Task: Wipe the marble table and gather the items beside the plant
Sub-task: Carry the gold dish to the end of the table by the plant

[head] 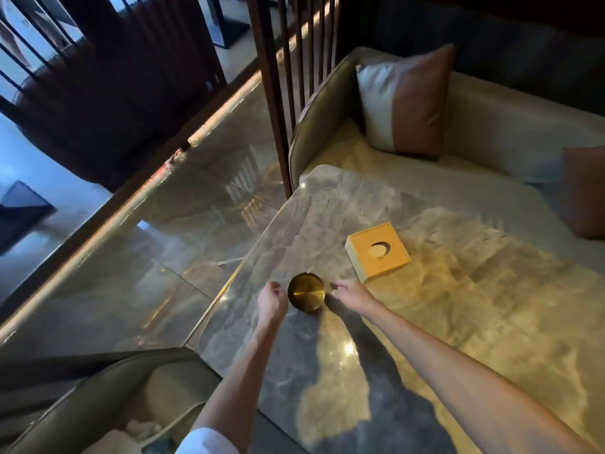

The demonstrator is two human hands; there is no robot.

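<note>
A round dark ashtray with a gold inside [306, 291] stands on the marble table [458, 322] near its left edge. My left hand [272, 301] is just to its left, fingers curled and apart, holding nothing. My right hand [352, 294] is just to its right, fingertips close to the rim; whether they touch it is unclear. A yellow wooden tissue box with a round hole [378, 251] lies further back, to the right of the ashtray. No plant and no cloth are in view.
A curved beige sofa [510, 136] wraps the table's far side, with a white-and-brown cushion [404, 99] and another brown cushion [586, 191]. A wooden slat screen [288, 60] rises at the far left corner. A padded chair [137, 398] stands at the near left, beside glossy floor.
</note>
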